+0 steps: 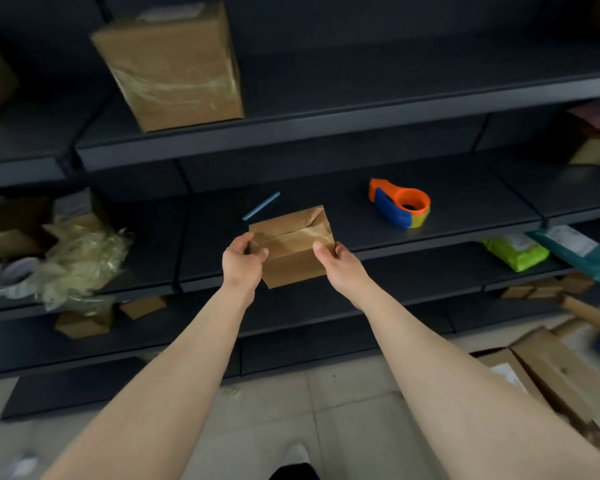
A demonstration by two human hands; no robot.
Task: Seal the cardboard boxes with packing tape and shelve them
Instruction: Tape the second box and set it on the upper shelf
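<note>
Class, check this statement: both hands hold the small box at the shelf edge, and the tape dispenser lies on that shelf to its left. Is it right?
Not quite. The head view shows the tape dispenser lying to the right of the small box, not its left. The rest holds: left hand and right hand both hold the box at the shelf edge.

Dark metal shelving (361, 109) stands on pale tiled floor (309, 410)

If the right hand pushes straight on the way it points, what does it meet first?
The small cardboard box, which the right hand grips. Beyond it, the line runs roughly toward the blue stick on the shelf; depth unclear.
</note>
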